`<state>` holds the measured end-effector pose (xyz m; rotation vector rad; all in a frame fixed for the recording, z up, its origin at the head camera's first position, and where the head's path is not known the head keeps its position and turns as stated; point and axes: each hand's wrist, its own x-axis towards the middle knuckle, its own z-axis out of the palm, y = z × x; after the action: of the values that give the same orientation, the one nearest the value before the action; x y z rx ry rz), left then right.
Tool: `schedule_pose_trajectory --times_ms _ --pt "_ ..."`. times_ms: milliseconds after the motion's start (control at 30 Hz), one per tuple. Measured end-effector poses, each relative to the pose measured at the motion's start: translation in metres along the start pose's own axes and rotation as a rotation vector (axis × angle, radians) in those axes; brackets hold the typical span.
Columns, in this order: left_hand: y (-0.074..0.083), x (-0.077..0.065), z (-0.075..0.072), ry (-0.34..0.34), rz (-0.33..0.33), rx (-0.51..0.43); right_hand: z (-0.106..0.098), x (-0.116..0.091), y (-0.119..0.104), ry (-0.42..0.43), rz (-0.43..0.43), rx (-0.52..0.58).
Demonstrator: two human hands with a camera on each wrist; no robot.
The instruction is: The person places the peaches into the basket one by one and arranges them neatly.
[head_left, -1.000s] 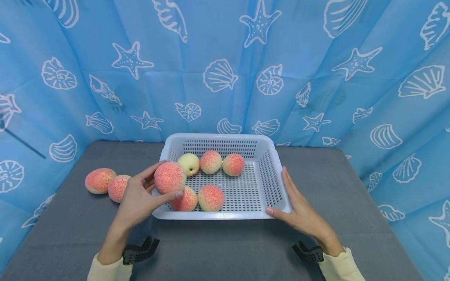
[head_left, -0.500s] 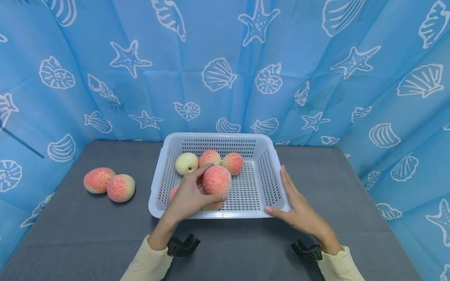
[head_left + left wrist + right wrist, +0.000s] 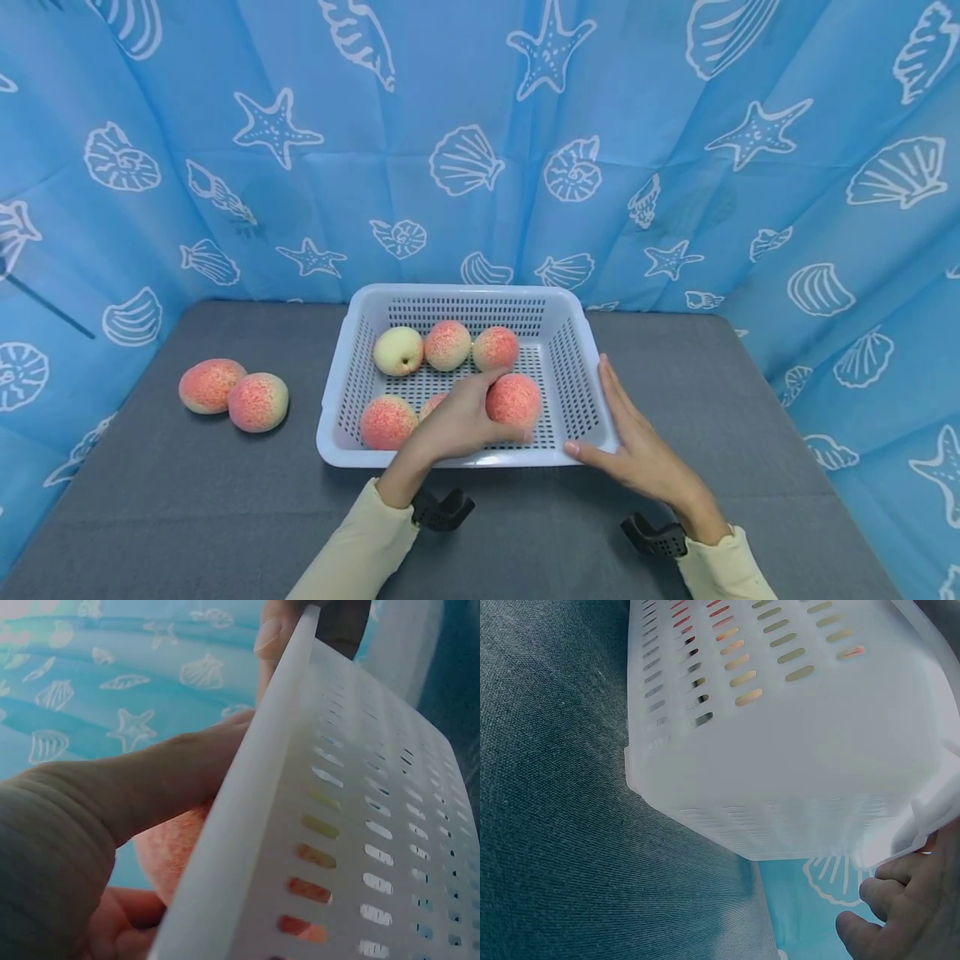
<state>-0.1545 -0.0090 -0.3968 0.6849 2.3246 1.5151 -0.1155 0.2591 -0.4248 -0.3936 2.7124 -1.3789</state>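
A peach (image 3: 514, 400) is held by my left hand (image 3: 465, 421), thumb on its near side, low inside the front of the white slotted plastic basket (image 3: 457, 291). The left wrist view shows part of that peach behind the basket's wall (image 3: 405, 802); whether it touches the bottom I cannot tell. My right hand (image 3: 641, 454) holds the basket's front right corner, thumb at the front rim and fingers along the outer right side. Also in the basket are a pale peach (image 3: 398, 351), two pink ones in the back row, and a front-left peach (image 3: 388, 422). Another (image 3: 432, 405) is mostly hidden behind my left hand.
Two peaches, one elongated (image 3: 212, 386) and one rounder (image 3: 258, 402), lie on the grey tabletop (image 3: 165, 492) left of the basket. Behind the table hangs a blue curtain (image 3: 337, 200) with shells and starfish on it.
My left hand has carried the peach from over the basket's left side rightward and lower into its front middle-right. The right hand stays at its corner.
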Motion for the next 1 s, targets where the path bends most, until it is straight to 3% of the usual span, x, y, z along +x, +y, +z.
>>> schedule_pose_trajectory --times_ms 167,400,667,833,1000 --pt "-0.001 0.008 0.002 -0.086 0.02 0.037 0.0 0.0 0.0 0.0 -0.008 0.009" --pt "0.004 0.016 0.002 -0.162 -0.065 0.207 0.001 -0.001 0.0 0.003 -0.003 0.003" --pt "0.006 0.016 0.005 -0.085 -0.113 0.24 0.002 0.0 0.001 0.008 -0.007 -0.008" --pt "0.006 0.016 0.009 -0.04 -0.118 0.348 0.002 -0.001 0.002 0.0 -0.003 0.005" --pt "0.005 0.016 0.01 -0.043 -0.136 0.447 0.002 -0.001 0.001 0.0 0.009 0.006"
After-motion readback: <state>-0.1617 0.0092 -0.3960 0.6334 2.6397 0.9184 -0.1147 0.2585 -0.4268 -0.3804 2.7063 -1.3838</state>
